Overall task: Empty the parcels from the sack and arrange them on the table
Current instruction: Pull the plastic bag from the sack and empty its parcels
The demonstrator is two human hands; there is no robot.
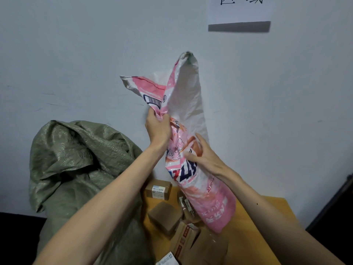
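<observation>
Pink-and-white woven plastic sack point(188, 100) hangs upended above the yellow-orange tabletop point(240, 251), its printed lower end drooping toward the parcels. The left hand point(157, 129) is clenched tight round a bunched fold of the sack high up, and the right hand point(205, 155) clasps the sack's middle between thumb and spread fingers. Beneath it lie several brown cardboard parcels: a labelled one point(158, 189) near the wall, a plain one point(165, 217) nearer the person, and a taped one point(183, 240) closer still. A large crumpled green woven sack point(76, 159) stands to the left against the pale wall, where a white paper sign point(239, 10) hangs.
</observation>
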